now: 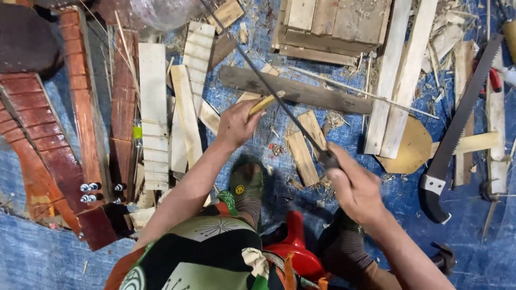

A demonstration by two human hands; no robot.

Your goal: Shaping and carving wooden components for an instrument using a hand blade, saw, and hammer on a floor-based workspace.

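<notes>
On the floor, over a blue tarp (43,258) littered with wood scraps, viewed straight down from the head.

Far left: reddish-brown slatted wood pieces (48,145) with silver bolts (88,192) at the lower end. Next to them, pale notched wood strips (153,115) lying lengthwise, partly overlapping.

Left hand (236,124): grip clenched around a thin yellowish bamboo stick (264,103), holding it by the lower end; the stick sticks out up and to the right of the fist. Stick looks pale, slim, short exposed length.

Crossing just beside that stick: a long thin dark blade (269,88), running diagonally from top centre down to the right hand. Its edge appears to touch the stick near the exposed end; can't tell exact contact.

Right hand (355,188): grip clenched on the dark handle end of the blade, fingers wrapped fully.

Between the hands, on the tarp: short cut wood blocks (302,156) and shavings. Below: green shoe (247,182), red plastic stool (295,241).

Above centre: grey weathered plank (301,90) lying across; a stack of wood panels (333,24) behind it.

Right: two long pale boards (395,80), a rounded tan wood piece (411,147), then a hand saw (457,129) with a black handle, teeth facing right, lying untouched well apart from the hands.

No containers in view.
</notes>
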